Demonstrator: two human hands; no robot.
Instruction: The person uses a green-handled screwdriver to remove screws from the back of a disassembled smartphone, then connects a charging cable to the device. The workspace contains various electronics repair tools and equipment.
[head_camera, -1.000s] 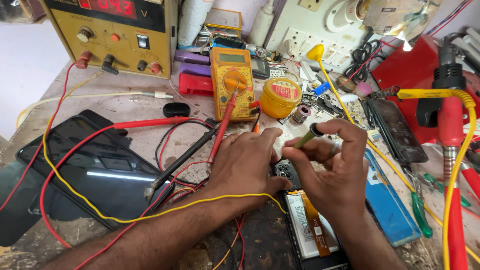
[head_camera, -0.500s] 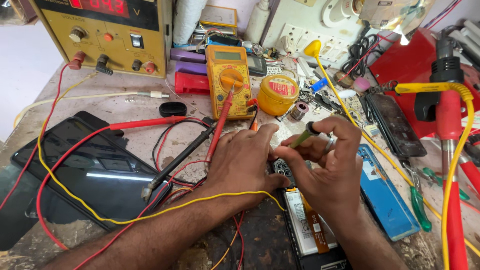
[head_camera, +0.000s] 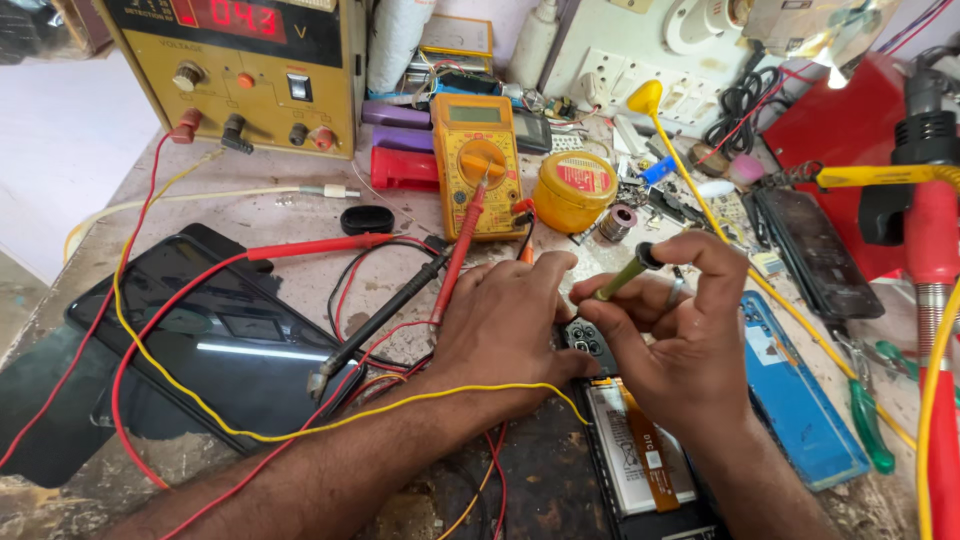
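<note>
Near the bench's front edge, head view: right hand (head_camera: 690, 345) pinches a green-handled screwdriver (head_camera: 625, 274), tip angled down into an opened phone (head_camera: 640, 450) lying back-off, battery showing. Left hand (head_camera: 505, 330) rests closed beside the phone's top end, probably steadying it. Red and black probe leads (head_camera: 400, 300) and a yellow wire (head_camera: 330, 425) cross the left forearm, crowding that side. Blue panel (head_camera: 800, 400) lies just right; multimeter (head_camera: 477, 160) behind.

The small screwdriver (head_camera: 622, 276) has a thin yellow-green handle with a black cap at the top end. It stands tilted, the cap up and to the right, the tip down on the opened phone (head_camera: 640, 450). The phone lies flat on the bench with its back cover off, showing a silver battery and an orange flat cable.
</note>
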